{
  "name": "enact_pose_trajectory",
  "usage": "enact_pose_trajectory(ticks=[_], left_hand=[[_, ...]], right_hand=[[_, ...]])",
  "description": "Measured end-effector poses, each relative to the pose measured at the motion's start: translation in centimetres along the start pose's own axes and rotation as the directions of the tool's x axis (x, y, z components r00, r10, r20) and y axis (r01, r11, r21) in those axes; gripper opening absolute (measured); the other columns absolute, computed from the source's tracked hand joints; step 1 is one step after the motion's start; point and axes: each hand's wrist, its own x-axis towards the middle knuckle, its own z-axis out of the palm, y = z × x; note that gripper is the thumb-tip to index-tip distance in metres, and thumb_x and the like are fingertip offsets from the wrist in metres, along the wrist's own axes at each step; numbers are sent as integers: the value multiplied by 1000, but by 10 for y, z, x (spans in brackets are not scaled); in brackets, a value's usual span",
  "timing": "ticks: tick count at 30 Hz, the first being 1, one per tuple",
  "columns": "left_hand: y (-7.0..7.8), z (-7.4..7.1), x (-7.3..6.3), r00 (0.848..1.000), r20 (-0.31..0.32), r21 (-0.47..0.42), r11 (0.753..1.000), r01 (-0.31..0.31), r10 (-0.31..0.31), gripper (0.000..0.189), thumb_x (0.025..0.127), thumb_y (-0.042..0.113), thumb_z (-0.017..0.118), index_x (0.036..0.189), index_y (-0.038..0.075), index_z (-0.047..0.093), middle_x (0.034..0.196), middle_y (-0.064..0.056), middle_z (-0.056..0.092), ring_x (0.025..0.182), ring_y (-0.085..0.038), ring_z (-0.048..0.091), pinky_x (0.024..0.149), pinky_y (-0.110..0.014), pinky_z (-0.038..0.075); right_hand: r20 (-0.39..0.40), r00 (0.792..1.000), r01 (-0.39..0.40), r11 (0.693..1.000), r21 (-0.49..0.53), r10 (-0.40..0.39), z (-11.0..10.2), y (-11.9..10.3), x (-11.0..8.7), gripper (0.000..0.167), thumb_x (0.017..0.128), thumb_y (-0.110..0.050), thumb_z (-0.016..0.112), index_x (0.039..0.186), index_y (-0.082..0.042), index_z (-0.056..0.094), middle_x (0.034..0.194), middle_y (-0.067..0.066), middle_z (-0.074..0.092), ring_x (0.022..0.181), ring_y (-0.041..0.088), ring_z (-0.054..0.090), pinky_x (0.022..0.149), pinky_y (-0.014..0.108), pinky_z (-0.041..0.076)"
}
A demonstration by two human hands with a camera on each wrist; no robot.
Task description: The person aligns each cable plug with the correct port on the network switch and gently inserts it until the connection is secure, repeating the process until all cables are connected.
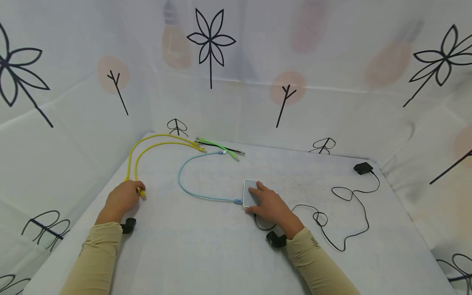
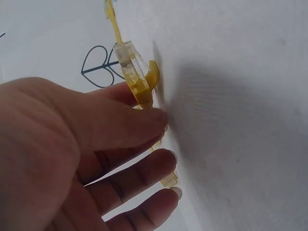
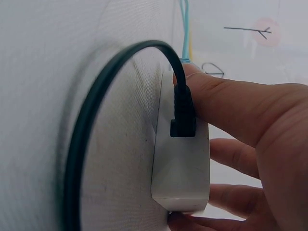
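Observation:
My left hand point(image 1: 123, 198) pinches the clear-tipped plug point(image 2: 130, 62) of a yellow network cable point(image 1: 166, 143) between thumb and finger, close over the table. Another clear plug point(image 2: 169, 179) shows behind the lower fingers in the left wrist view. A second yellow cable point(image 1: 130, 157) arcs away beside the first. On the right, my right hand point(image 1: 271, 207) grips a small white box point(image 1: 250, 192) by its edges, thumb on the near side. A light blue network cable point(image 1: 206, 198) meets the box's left side. A black power plug point(image 3: 184, 113) sits in its near side.
The black power lead point(image 1: 352, 235) winds right to a black adapter point(image 1: 363, 168) near the far right corner. A short green cable point(image 1: 221, 146) crosses a black cable point(image 1: 221, 146) at the back. Patterned white cloth point(image 1: 239, 106) walls the table's far side.

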Motion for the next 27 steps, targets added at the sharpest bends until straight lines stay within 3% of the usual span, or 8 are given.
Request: enact_pose_trajectory(ticks=[8, 14, 19, 27], left_hand=[[-2, 1, 3, 999, 12, -44, 998, -35, 36, 27, 93, 4, 46, 109, 6, 69, 101, -21, 67, 73, -25, 54, 61, -35, 43], [3, 3, 6, 994, -10, -38, 993, -108, 107, 20, 91, 9, 59, 108, 5, 70, 98, -19, 67, 82, -27, 58, 70, -42, 47], [7, 7, 7, 982, -87, 2, 986, -169, 168, 17, 90, 14, 65, 104, 7, 72, 92, -15, 62, 83, -29, 58, 73, -47, 47], [11, 12, 12, 948, -206, 51, 970, -239, 244, 16, 90, 15, 66, 104, 10, 73, 101, -17, 60, 97, -41, 55, 79, -57, 44]], right_hand=[[-5, 1000, 6, 1000, -3, -6, 1, 2, 1, 74, 83, -44, 74, 145, -17, 46, 158, 17, 26, 139, 43, 37, 105, 54, 41], [-6, 1000, 6, 1000, -9, -6, 3, 3, 2, 74, 83, -45, 74, 146, -17, 46, 158, 16, 27, 139, 42, 37, 105, 54, 42], [-8, 1000, 2, 1000, -7, -2, 3, 2, 2, 74, 82, -45, 74, 145, -18, 46, 158, 16, 27, 138, 42, 38, 105, 53, 42], [-7, 1000, 3, 1000, -12, -3, 3, 3, 2, 74, 83, -45, 74, 145, -18, 46, 158, 16, 27, 138, 42, 38, 105, 54, 41]])
